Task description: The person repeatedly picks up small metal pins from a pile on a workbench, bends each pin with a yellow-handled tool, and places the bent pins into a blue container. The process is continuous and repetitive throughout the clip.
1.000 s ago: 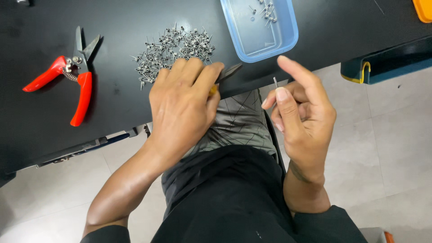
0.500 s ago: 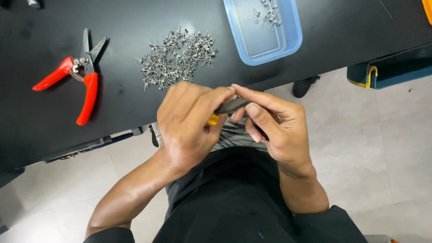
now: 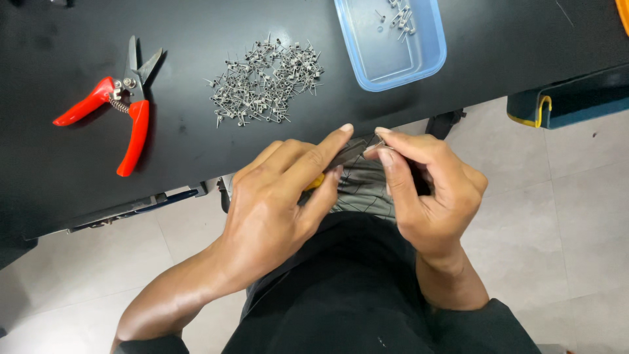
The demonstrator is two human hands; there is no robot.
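Two hands meet over the lap, just off the table's near edge. A second ago they were apart, the right hand [image 3: 429,187] raised with a thin metal pin between thumb and forefinger; now it has closed in, and its fingertips pinch together right at the tip of the small pliers [image 3: 346,156] in the left hand [image 3: 278,203]. The left hand is wrapped shut around the yellow-handled tool, forefinger laid along the dark jaws. The pin itself is too small to make out here; it seems to sit where fingertips and jaws touch, so the piece looks to have been brought to the tool for gripping or bending.

Just beyond the left hand's fingertips, on the black table [image 3: 196,164], lies the loose heap of small metal pins [image 3: 265,82]. Beyond the right hand sits a blue plastic tray [image 3: 393,72] with a few pins in it. Well off to the left hand's outer side lie red-handled cutters [image 3: 121,108], untouched.
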